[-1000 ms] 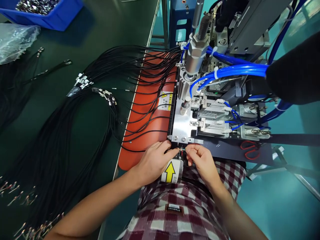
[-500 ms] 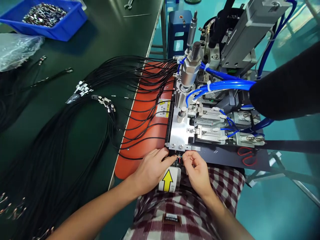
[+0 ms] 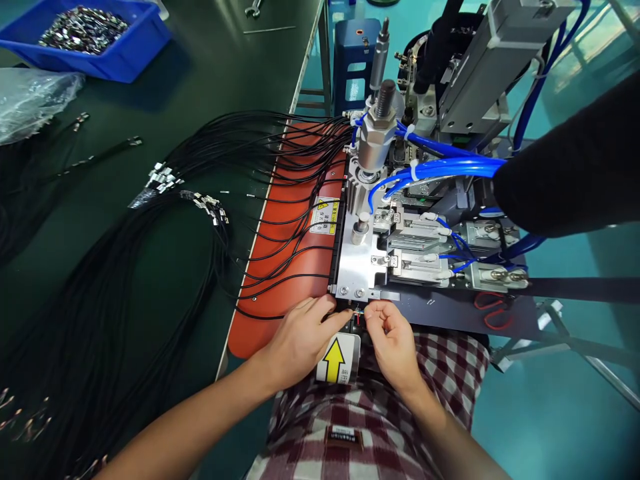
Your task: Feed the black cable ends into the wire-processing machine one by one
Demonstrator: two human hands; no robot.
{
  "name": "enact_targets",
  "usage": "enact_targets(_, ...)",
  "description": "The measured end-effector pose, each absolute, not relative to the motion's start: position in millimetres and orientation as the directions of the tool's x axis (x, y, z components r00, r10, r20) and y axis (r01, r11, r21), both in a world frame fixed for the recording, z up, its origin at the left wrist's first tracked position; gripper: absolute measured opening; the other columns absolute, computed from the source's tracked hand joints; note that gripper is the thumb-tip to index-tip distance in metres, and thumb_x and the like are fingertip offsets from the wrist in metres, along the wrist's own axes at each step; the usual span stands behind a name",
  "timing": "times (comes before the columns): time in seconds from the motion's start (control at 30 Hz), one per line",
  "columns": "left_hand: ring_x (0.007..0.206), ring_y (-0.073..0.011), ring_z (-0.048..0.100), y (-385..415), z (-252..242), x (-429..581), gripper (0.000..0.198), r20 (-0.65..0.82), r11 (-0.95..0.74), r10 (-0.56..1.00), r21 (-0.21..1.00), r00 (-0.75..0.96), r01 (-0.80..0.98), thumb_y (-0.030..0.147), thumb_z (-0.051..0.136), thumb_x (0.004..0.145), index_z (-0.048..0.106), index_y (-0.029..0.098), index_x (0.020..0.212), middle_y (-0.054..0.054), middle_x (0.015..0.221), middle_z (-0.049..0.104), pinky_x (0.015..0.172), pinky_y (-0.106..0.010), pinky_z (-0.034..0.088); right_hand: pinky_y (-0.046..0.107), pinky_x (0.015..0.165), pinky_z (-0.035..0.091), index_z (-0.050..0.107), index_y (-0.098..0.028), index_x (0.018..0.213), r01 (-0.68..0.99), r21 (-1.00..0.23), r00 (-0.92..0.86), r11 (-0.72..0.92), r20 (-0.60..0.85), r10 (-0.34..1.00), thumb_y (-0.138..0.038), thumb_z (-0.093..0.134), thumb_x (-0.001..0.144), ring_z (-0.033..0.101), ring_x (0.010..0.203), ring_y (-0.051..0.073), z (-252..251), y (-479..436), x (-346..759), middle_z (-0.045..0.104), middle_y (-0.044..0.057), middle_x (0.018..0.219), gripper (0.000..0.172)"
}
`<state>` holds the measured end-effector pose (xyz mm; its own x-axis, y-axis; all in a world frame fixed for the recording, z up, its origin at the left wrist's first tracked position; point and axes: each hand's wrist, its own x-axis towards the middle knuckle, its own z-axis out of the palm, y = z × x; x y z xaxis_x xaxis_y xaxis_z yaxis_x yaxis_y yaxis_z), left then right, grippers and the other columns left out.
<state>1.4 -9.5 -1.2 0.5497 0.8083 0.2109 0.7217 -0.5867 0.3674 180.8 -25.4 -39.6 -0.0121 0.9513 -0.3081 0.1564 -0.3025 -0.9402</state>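
Observation:
At the near end of the machine, my left hand is closed with its fingertips on the end of a black cable, which runs in from the left beneath the hand. Fine coloured wires, one of them red, show at that cable end between my two hands. My right hand is curled in a pinch just right of these wires; what lies between its fingertips is too small to make out. Directly above both hands sits the machine's metal plate. Below them is a label with a yellow arrow.
Several black cables cross the orange guard into the machine. A cable bundle lies on the dark green table, with a blue bin of small metal parts behind. Blue air tubes and red-handled scissors are at right.
The view has shifted slightly. Both hands stay at the same spot, and the coloured wires between them have turned a little.

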Motion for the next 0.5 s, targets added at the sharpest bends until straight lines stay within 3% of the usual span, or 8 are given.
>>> enact_targets(0.33, 0.068, -0.0192, 0.055, -7.8, 0.9, 2.5, 0.033, 0.246, -0.607, 0.794, 0.363, 0.555, 0.707, 0.017, 0.037, 0.094, 0.068, 0.013, 0.103, -0.008, 0.079, 0.058, 0.058, -0.029, 0.048, 0.023, 0.041, 0.029, 0.057, -0.018, 0.08, -0.067, -0.855, -0.002, -0.514, -0.515, 0.857, -0.052, 0.062, 0.079, 0.034, 0.043, 0.009, -36.0, -19.0, 185.0, 0.044, -0.006, 0.056, 0.034)
enact_targets(0.5, 0.068, -0.0188, 0.054, -7.8, 0.1, 2.1, 0.032, 0.256, -0.611, 0.792, 0.362, 0.555, 0.704, 0.018, 0.038, 0.094, 0.068, 0.013, 0.102, -0.008, 0.078, 0.057, 0.058, -0.028, 0.048, 0.023, 0.044, 0.034, 0.059, -0.017, 0.08, -0.121, -0.851, -0.086, -0.512, -0.505, 0.859, -0.052, 0.064, 0.078, 0.042, 0.045, 0.009, -33.3, -17.3, 183.4, 0.05, -0.004, 0.059, 0.036)
